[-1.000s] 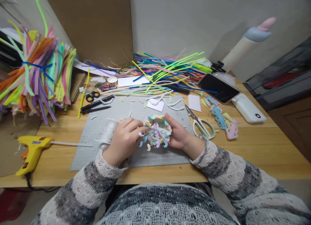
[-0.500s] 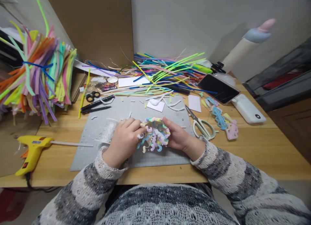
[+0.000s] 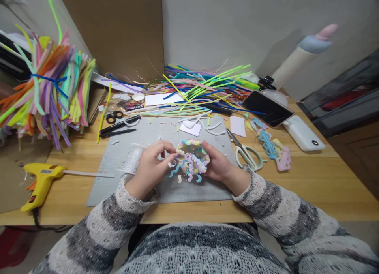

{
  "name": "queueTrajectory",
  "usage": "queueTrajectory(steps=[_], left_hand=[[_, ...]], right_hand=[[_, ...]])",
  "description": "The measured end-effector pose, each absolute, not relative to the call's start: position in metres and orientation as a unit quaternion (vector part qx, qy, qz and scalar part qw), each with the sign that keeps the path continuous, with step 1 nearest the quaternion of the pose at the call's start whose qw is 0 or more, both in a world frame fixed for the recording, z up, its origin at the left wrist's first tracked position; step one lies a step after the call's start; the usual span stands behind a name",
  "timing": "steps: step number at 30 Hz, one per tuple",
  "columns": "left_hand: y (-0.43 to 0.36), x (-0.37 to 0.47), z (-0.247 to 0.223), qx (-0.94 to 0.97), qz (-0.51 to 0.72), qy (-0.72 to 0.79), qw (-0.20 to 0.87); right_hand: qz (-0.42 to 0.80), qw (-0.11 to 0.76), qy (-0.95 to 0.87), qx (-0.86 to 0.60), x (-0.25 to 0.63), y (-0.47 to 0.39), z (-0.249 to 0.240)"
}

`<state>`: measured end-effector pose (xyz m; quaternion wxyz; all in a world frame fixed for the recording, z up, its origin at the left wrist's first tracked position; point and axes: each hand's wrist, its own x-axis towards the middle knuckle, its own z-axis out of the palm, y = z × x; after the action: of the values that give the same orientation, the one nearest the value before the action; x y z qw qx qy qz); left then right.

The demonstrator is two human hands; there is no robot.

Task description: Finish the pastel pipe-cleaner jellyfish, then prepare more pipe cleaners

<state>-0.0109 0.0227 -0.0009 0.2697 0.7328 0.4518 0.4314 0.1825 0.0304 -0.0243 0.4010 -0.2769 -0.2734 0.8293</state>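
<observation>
L hand (image 3: 151,167) has thumb & index fingertips pinching the L edge of the pastel craft piece (image 3: 192,159); its other fingers curl in. R hand (image 3: 218,166) grips the R edge, thumb up along the far R side, other fingers mostly hidden behind, so can't tell how far they wrap.

Piece is held up over the near-mid part of the grey cutting mat (image 3: 118,191), in front of the person's torso. Its curly strands point toward the person, a blue wavy one angling out near L; the beaded, rim-like edge faces away. Overall outline is abt as wide as deep, so no clear long axis.

Containers: small round white dish (image 3: 138,97) sits far L on the bench (image 3: 314,191), contents too small to tell. Crinkly clear plastic (image 3: 132,159) lies on the mat just beside L hand; can't tell if it holds anything.

Also on bench: yellow glue gun (image 3: 44,183) w/ white stick out its back end, pointing R; black-handled scissors (image 3: 114,116) & black pens (image 3: 121,126) at the far L; pale-handled scissors (image 3: 248,155) just R of mat, blades pointing away & L; phone (image 3: 268,109) tilted beside white power bank (image 3: 304,132); loose pipe cleaners (image 3: 207,88) heaped at back.
</observation>
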Motion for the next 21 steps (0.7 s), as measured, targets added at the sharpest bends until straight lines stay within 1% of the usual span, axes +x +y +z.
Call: queueTrajectory(steps=[5, 11, 17, 19, 21], left_hand=[[0.022, -0.011, -0.004, 0.684, 0.443, 0.468, 0.342], [0.021, -0.010, -0.005, 0.641, 0.437, 0.486, 0.402], [0.027, -0.016, 0.002, 0.568, 0.407, 0.478, 0.533], [0.027, -0.018, 0.005, 0.569, 0.393, 0.477, 0.542], [0.027, -0.018, 0.006, 0.585, 0.393, 0.481, 0.521]], right_hand=[[0.793, 0.448, -0.297, -0.288, 0.181, 0.030, -0.025], [0.771, 0.459, -0.322, -0.303, 0.182, 0.029, -0.026], [0.734, 0.461, -0.397, -0.302, 0.185, 0.026, -0.024], [0.712, 0.456, -0.439, -0.304, 0.187, 0.025, -0.025], [0.689, 0.449, -0.473, -0.315, 0.189, 0.023, -0.027]])
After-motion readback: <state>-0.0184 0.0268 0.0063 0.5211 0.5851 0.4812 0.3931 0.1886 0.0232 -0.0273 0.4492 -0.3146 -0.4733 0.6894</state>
